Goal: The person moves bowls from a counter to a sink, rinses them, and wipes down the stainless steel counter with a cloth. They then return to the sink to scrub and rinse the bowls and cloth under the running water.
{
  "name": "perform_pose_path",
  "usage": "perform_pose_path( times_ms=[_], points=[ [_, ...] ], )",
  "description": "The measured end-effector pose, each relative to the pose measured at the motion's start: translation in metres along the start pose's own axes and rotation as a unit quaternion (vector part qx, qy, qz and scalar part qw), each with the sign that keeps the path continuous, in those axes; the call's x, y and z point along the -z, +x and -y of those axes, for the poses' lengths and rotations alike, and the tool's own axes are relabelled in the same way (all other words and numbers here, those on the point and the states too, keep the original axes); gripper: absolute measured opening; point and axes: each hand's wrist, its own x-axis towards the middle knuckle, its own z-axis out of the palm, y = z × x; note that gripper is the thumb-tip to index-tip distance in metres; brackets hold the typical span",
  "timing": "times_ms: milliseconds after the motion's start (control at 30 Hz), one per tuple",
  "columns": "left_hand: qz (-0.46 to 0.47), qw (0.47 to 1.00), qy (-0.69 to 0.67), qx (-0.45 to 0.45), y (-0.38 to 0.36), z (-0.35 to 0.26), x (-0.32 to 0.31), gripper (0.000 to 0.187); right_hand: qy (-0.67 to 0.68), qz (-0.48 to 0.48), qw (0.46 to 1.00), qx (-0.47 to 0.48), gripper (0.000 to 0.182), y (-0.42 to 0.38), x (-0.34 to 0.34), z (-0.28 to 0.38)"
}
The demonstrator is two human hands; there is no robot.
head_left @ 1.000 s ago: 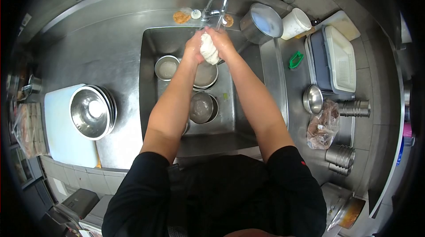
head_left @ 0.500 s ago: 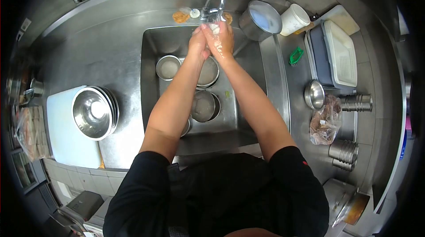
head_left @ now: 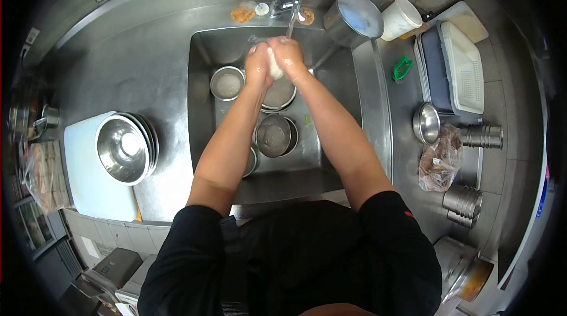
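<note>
Both hands are closed together over the sink (head_left: 204, 139), just below the faucet (head_left: 289, 4). Between my left hand (head_left: 257, 65) and my right hand (head_left: 287, 56) is a white, wet, soft-looking lump (head_left: 274, 67), pressed from both sides; its kind I cannot tell. Water runs from the spout onto the back of my right hand, and both hands glisten. Beneath them in the basin lie round metal pots: one pot (head_left: 227, 84) at the left, another pot (head_left: 279, 93) partly hidden under my wrists, and a tilted pot (head_left: 274, 136) nearer me.
Stacked steel bowls (head_left: 123, 149) stand on a white cutting board (head_left: 88, 168) at the left. A large metal pot (head_left: 353, 19) and a white bucket (head_left: 401, 19) are at the sink's back right. A green brush (head_left: 403, 69), a small bowl (head_left: 426, 123) and a plastic bag (head_left: 440, 162) lie on the right counter.
My hands have moved down from the spout toward me, and the fingers have closed together around the white lump. The stream of water now shows above the right hand.
</note>
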Motion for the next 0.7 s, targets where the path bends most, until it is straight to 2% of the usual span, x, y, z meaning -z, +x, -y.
perform_pose_path(
  times_ms=[67,133,200,233,300,333,367,400,433,500,533,567,600,633,700],
  points=[
    [-0.011,1.0,0.028,-0.009,-0.006,0.006,0.014,0.024,0.047,0.036,0.998,-0.027,0.041,-0.005,-0.004,-0.014],
    [-0.032,0.981,0.183,-0.05,-0.015,0.01,0.032,0.014,0.089,0.074,0.992,-0.048,0.037,-0.013,-0.003,-0.019],
    [-0.011,0.913,0.385,-0.134,-0.025,0.016,0.066,0.018,0.016,0.215,0.959,-0.182,0.028,-0.02,0.009,-0.015],
    [-0.04,0.919,0.381,-0.092,-0.034,0.017,0.079,0.021,-0.147,0.212,0.961,-0.096,0.022,-0.009,0.019,-0.023],
    [-0.085,0.935,0.344,-0.026,-0.052,0.009,0.101,0.024,-0.152,0.135,0.974,-0.095,0.022,0.04,0.049,-0.056],
    [-0.101,0.945,0.31,-0.001,-0.064,0.003,0.108,0.024,-0.045,0.057,0.988,-0.135,0.025,0.053,0.061,-0.053],
    [-0.121,0.957,0.264,0.004,-0.077,-0.002,0.109,0.024,-0.012,-0.012,0.993,-0.113,0.024,0.059,0.067,-0.038],
    [-0.141,0.966,0.217,0.009,-0.088,-0.005,0.111,0.025,-0.015,-0.026,0.996,-0.087,0.024,0.067,0.072,-0.024],
    [-0.141,0.966,0.217,0.009,-0.091,-0.001,0.126,0.025,-0.018,-0.026,0.995,-0.098,0.027,0.073,0.071,-0.013],
    [-0.145,0.97,0.159,0.113,-0.093,0.004,0.156,0.032,-0.021,-0.03,0.993,-0.11,0.03,0.09,0.068,0.002],
    [-0.142,0.97,0.161,0.114,-0.097,0.006,0.162,0.032,0.052,0.01,0.989,-0.138,0.032,0.097,0.068,0.007],
    [-0.128,0.975,0.092,0.154,-0.107,-0.001,0.158,0.037,0.123,0.05,0.977,-0.165,0.034,0.101,0.068,0.012],
    [-0.113,0.974,0.022,0.193,-0.117,-0.011,0.15,0.042,0.124,0.048,0.977,-0.165,0.034,0.103,0.067,0.019],
    [-0.112,0.971,0.019,0.212,-0.129,-0.024,0.135,0.05,0.195,0.065,0.966,-0.155,0.034,0.103,0.066,0.03],
    [-0.088,0.974,-0.016,0.206,-0.132,-0.023,0.132,0.051,0.284,0.075,0.944,-0.151,0.033,0.099,0.064,0.042]
  ],
)
